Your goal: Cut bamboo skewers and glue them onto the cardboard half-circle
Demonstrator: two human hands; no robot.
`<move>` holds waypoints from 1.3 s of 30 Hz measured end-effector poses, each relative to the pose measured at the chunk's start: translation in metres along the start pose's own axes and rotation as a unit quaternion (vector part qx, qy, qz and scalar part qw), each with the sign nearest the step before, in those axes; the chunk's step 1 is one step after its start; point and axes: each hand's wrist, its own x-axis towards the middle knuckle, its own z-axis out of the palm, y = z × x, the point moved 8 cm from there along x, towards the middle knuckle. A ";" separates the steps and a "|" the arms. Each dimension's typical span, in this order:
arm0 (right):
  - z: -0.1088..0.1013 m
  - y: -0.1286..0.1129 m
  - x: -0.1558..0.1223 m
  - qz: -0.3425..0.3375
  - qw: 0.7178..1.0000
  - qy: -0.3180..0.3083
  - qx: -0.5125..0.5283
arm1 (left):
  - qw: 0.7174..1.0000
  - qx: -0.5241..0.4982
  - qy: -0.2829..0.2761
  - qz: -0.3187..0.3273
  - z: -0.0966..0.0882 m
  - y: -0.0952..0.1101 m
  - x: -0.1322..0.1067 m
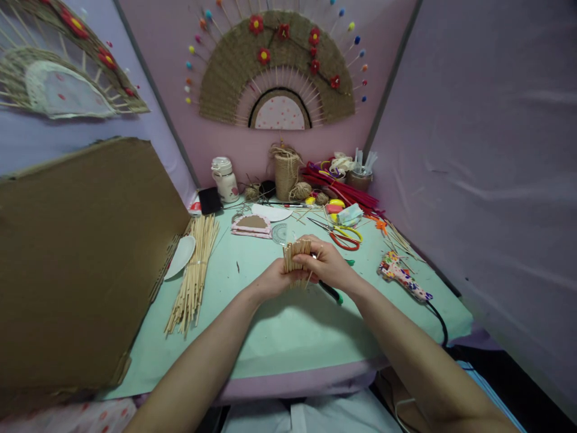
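Observation:
My left hand [274,280] and my right hand [328,264] meet over the middle of a pale green table [288,337]. Together they clasp a short upright bundle of cut wooden sticks [295,252], its ends pointing up. The left hand's fingers wrap the bundle from below. My right hand's fingers close around its right side. A dark tool with green handles [332,293] lies on the table just under the right hand.
A long bundle of sticks [193,273] and a white oval plate [181,255] lie at left beside a big cardboard sheet [76,252]. Scissors [342,236], a patterned glue gun [401,275] with cord, twine spools [287,171], a jar and craft scraps crowd the back.

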 end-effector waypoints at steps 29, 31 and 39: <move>0.022 0.011 -0.008 0.102 0.968 -0.166 0.158 | 0.998 0.064 0.005 0.002 0.007 0.014 -0.006; 0.022 0.009 -0.008 0.095 0.966 -0.176 0.164 | 0.998 0.066 0.002 0.000 0.008 0.015 -0.006; 0.027 -0.007 0.000 0.022 0.969 -0.199 0.148 | 0.991 0.117 -0.062 -0.007 0.016 0.026 -0.008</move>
